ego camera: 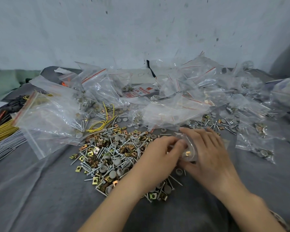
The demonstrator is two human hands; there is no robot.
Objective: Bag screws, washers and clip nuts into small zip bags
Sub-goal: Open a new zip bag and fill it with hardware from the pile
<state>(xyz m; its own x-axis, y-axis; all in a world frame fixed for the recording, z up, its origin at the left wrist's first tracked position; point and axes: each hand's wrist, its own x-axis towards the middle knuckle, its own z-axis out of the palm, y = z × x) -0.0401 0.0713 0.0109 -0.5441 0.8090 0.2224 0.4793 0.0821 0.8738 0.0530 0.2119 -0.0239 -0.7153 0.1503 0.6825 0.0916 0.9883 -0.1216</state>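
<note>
Screws, washers and clip nuts (114, 154) lie in a loose pile on a grey cloth (32, 190), with a heap of clear zip bags (174, 101) behind it. At the pile's right edge the left hand (156, 158) and right hand (208, 153) meet, both with fingers curled around a small bag (190, 146) held between them. One brass clip nut (188, 153) shows inside that bag.

We've got the hardware pile (110, 158) on the cloth (32, 190), filled zip bags (97, 91) heaped behind it, wire bundle (2, 131) off left, small bag (190, 151) at the pile's right edge.
</note>
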